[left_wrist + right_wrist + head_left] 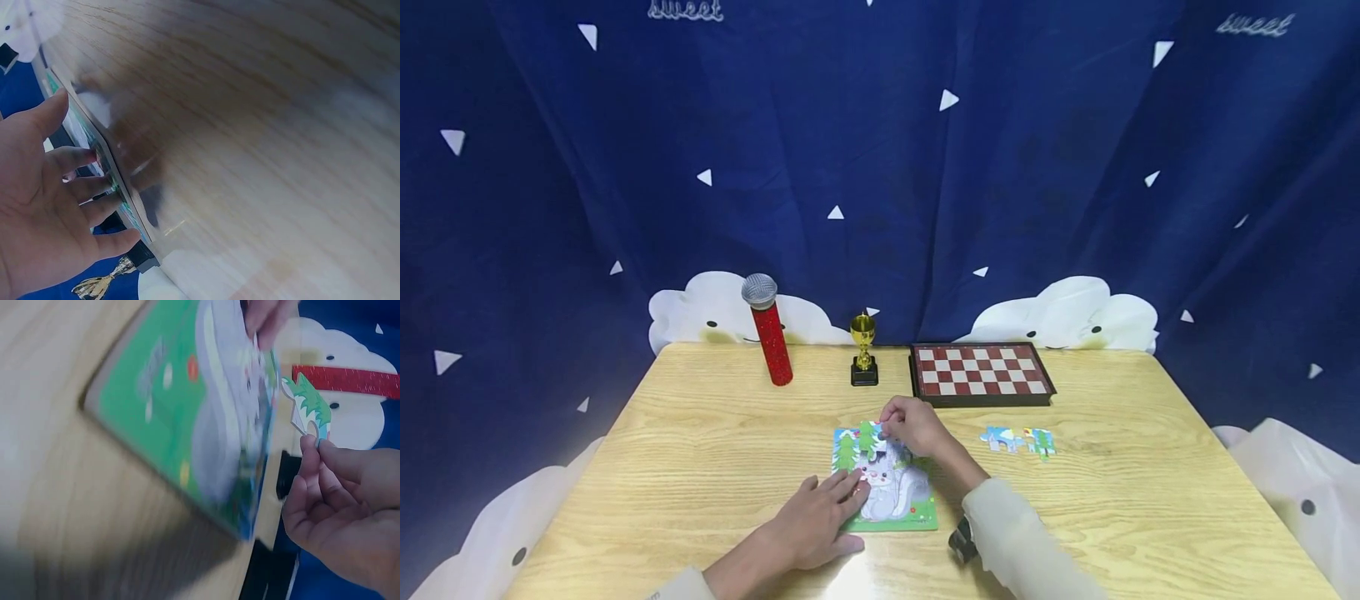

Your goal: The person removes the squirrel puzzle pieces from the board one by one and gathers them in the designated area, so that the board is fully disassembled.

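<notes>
A jigsaw puzzle (902,500) with a grey squirrel on a green ground lies flat on the table. My right hand (917,425) pinches a jigsaw piece (310,405) bearing a green, snowy tree between thumb and fingertip, raised over the puzzle's upper part. The fingers of my left hand (820,517) are extended, their tips on the puzzle's left side, while the thumb lies apart from them nearer the front. Loose jigsaw pieces (1002,438) in blue, white and green lie on the table to the right.
At the back stand a red microphone (772,342) with a silver head and a small gold trophy (863,333) on a black base. A red-and-white checkered board (981,371) lies right of the trophy. Behind the wooden table (700,450) hangs a blue curtain (850,150).
</notes>
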{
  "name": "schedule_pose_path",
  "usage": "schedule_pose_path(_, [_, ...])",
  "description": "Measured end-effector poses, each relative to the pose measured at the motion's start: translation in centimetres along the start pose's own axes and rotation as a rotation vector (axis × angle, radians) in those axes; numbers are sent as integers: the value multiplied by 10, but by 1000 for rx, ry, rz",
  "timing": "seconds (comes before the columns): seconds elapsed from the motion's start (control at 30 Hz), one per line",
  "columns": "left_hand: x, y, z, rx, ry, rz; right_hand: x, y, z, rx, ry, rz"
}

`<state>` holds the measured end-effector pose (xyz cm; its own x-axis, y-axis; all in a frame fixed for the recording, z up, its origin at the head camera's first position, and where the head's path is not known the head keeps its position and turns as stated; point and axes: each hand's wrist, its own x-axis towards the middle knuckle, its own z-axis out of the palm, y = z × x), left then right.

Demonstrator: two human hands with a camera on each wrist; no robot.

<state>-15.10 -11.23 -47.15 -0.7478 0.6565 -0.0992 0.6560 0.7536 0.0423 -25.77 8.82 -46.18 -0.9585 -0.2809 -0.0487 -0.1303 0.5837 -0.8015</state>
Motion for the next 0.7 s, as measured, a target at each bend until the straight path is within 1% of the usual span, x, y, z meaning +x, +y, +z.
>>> schedule_pose_path(0.2, [0, -1, 1, -31, -8, 2, -6, 14, -29, -13, 11, 23])
schedule_pose_path(0.33, [0, -2, 1, -33, -5, 1, -11, 27, -48, -35, 20, 39])
schedule_pose_path(0.53, [-1, -2, 1, 6, 17, 12, -19, 48, -68, -76, 45, 113])
schedule_pose_path(0.7, [0, -1, 5, 37, 39, 20, -23, 61, -82, -101, 43, 160])
